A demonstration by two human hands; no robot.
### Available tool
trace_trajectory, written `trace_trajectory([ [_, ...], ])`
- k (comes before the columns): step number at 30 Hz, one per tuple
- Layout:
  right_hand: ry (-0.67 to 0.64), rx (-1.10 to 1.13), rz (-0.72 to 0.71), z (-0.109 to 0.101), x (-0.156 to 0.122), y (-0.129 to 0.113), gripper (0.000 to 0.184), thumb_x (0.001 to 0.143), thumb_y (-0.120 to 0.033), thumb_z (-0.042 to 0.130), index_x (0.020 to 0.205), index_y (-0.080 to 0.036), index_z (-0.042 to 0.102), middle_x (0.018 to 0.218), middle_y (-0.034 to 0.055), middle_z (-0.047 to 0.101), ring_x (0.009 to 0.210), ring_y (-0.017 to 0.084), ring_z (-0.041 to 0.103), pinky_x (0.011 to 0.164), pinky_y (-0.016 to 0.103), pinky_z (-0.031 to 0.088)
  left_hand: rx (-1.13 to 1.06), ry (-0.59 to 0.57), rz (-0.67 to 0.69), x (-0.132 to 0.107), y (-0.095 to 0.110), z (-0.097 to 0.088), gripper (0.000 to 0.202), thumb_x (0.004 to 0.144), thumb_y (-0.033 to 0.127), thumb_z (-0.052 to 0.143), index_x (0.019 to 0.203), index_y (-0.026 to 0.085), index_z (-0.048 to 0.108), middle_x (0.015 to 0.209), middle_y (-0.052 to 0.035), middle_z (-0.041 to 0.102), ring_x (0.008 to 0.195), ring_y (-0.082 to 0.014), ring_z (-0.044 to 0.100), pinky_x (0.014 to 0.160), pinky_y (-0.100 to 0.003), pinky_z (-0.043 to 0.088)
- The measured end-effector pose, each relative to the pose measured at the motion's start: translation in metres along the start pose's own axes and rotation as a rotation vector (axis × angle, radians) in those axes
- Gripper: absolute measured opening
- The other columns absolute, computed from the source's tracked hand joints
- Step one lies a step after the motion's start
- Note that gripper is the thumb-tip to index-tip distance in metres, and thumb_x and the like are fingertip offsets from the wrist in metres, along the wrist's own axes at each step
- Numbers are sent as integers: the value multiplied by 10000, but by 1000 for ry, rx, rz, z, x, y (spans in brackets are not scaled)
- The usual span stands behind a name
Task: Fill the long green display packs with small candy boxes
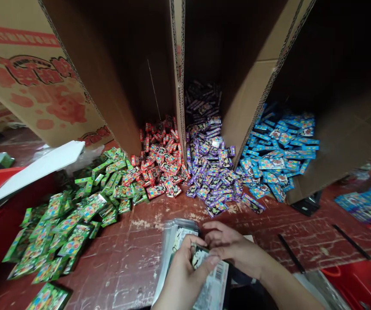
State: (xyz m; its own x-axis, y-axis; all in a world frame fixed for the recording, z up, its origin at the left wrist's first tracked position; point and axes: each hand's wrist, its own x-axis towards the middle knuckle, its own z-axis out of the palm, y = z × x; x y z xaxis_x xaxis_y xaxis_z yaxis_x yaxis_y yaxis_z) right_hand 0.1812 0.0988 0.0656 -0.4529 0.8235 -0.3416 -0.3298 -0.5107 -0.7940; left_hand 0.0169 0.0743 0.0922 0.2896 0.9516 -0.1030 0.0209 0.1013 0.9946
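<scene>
At the bottom centre my left hand (185, 275) and my right hand (230, 247) are both closed on a clear plastic bag (211, 286) with a printed label and barcode. It rests on a stack of similar clear bags (174, 239) lying on the worn red floor (134, 258). Beyond my hands lie four heaps of small packets, sorted by colour: green packets (75, 215), red packets (158, 165), purple packets (209, 172) and blue packets (277, 153).
Tall open cardboard boxes (117, 86) stand behind the heaps, and the red, purple and blue packets spill out of them. A white board (33, 170) lies over a red crate at the left. More blue packets (366, 206) sit at the right, and a red bin (363, 284) at the bottom right.
</scene>
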Motion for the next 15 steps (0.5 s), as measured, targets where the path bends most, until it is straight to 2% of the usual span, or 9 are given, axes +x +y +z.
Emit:
trace_trajectory([
  [2,-47,109,116,-2,2,7,562,538,-157,798,1048,-173,564,862,22,621,806,138,589,688,219,419,-59,-28,14,-2,0,2,209,779,267,612,889,223,440,881,-26,638,853,-196,585,761,-299,428],
  [4,-47,143,138,-3,3,12,533,580,-215,789,1061,-165,566,872,35,635,811,147,602,696,230,426,-99,-49,5,-4,-1,4,267,783,256,606,970,233,417,910,-28,631,873,-195,587,768,-297,439],
  [7,-15,13,12,-4,1,6,524,686,-311,734,1144,-194,507,831,22,648,742,138,608,673,246,432,-98,-66,-49,-12,-3,-1,491,779,270,616,1191,240,352,989,-51,624,864,-189,591,769,-291,448],
  [10,-20,-291,-164,-9,-7,-13,680,625,-244,786,1208,-225,435,729,-30,626,653,125,591,596,222,416,-143,-164,-158,-24,-4,-24,703,729,289,690,1324,238,319,852,-27,649,712,-163,603,685,-263,461],
  [12,47,-364,-242,-15,-12,-26,693,617,-222,789,1205,-240,423,725,-41,614,651,130,593,580,220,422,-280,-278,-231,-31,-4,-47,676,706,390,709,1295,228,421,756,-24,646,651,-161,605,630,-257,464],
  [13,116,-331,-284,-17,-14,-29,647,646,-245,771,1194,-248,426,750,-33,619,685,142,603,599,232,440,-408,-309,-250,-33,-3,-56,693,688,515,677,1275,217,461,796,-55,657,687,-185,620,628,-275,473],
  [14,192,-268,-328,-17,-15,-29,598,673,-273,752,1179,-257,434,797,-17,631,743,160,615,636,254,461,-552,-291,-251,-35,-3,-63,769,638,642,635,1259,213,487,873,-88,663,749,-222,634,634,-300,486],
  [15,268,-194,-372,-15,-15,-24,564,688,-301,740,1164,-269,442,858,1,642,805,180,620,676,280,478,-684,-226,-221,-35,-2,-67,858,565,731,606,1242,214,506,963,-114,656,828,-261,635,656,-328,497],
])
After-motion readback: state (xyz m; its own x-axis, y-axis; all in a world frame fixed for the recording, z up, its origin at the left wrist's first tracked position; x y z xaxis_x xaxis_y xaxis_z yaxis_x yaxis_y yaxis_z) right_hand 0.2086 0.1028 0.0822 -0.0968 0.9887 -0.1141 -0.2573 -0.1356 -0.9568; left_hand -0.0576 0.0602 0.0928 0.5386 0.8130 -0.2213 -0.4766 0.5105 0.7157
